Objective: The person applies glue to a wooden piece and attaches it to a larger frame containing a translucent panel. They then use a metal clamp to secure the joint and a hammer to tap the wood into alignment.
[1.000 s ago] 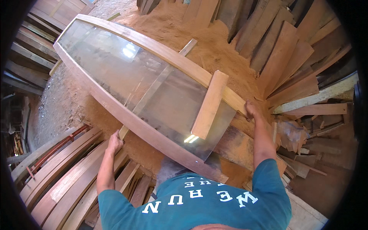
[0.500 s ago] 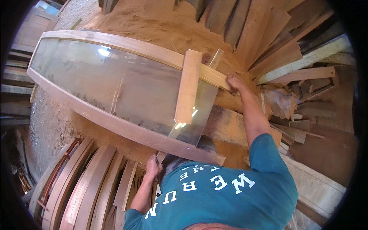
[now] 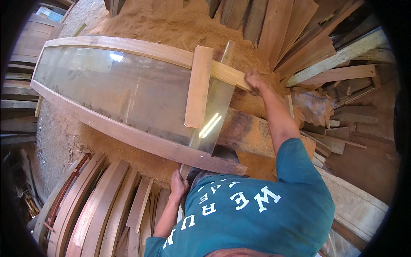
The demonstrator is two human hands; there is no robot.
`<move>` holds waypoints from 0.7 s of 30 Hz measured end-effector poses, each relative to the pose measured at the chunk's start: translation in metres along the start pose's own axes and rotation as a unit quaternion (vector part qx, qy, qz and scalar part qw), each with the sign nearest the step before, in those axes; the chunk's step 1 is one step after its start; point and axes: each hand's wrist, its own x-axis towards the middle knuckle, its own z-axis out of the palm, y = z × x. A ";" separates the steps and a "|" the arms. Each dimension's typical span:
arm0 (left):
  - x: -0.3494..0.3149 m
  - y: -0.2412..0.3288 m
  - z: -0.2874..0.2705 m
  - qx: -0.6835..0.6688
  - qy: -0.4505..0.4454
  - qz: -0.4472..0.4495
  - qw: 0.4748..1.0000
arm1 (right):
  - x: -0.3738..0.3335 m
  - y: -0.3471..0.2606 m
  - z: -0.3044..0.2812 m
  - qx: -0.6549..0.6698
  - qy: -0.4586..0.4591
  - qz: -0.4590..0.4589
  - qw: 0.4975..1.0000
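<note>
A long wooden frame [image 3: 128,133] with curved rails holds a clear glass pane [image 3: 124,88]. It lies tilted over a mound of sawdust. A short flat board [image 3: 199,85] rests across the frame near its right end, where the glass sticks out past the board. My left hand [image 3: 177,183] grips the end of the near rail, close to my chest. At arm's length, my right hand [image 3: 254,79] grips the end of the far rail. My teal shirt fills the lower middle of the view.
Sawdust [image 3: 162,23] is heaped behind and under the frame. Curved wooden strips [image 3: 94,205] lie stacked at lower left. Leaning planks [image 3: 308,38] and offcuts crowd the upper right. A thick dark-stained beam [image 3: 257,132] lies under the frame's right end.
The frame has swung from a steep diagonal to lie nearly level across the view. My left hand has come in close under the near rail's end; my right hand stays on the far rail.
</note>
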 end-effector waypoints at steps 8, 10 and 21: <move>-0.002 0.011 -0.003 -0.003 -0.028 -0.017 0.999 | -0.006 0.000 -0.005 0.061 -0.030 0.003 0.998; -0.004 0.019 0.000 -0.034 -0.038 -0.031 0.998 | -0.004 0.001 -0.006 0.039 -0.013 -0.025 0.999; -0.017 0.054 0.039 -0.074 -0.069 -0.028 0.995 | -0.011 0.006 -0.010 0.018 -0.022 -0.087 0.996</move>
